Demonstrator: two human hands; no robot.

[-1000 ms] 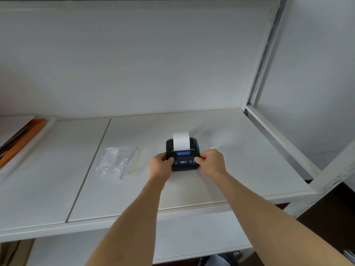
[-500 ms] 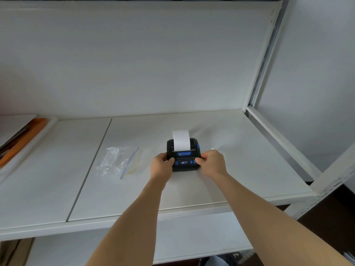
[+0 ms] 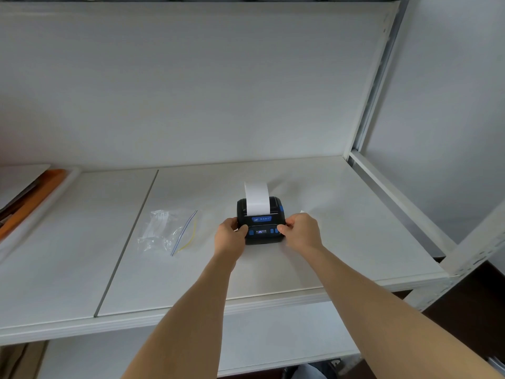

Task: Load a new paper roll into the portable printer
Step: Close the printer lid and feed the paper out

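Note:
A small black portable printer (image 3: 261,214) with blue buttons and a lit display sits on the white shelf (image 3: 341,242). Its lid is closed, and a white paper strip (image 3: 256,198) stands up out of the slot at the top. My left hand (image 3: 231,236) grips the printer's left side with the thumb on its front panel. My right hand (image 3: 302,232) grips the right side, thumb on the front near the blue buttons. A small white scrap (image 3: 302,212) peeks out behind my right hand.
An empty clear zip bag (image 3: 166,232) lies on the shelf left of the printer. An orange item (image 3: 30,201) under a white sheet sits at the far left. The metal rack upright (image 3: 382,86) and side rail (image 3: 396,195) bound the right side. A lower shelf (image 3: 259,337) lies below.
The paper strip stands slightly higher above the printer than a second ago. Both hands stay on the printer's sides with barely any movement.

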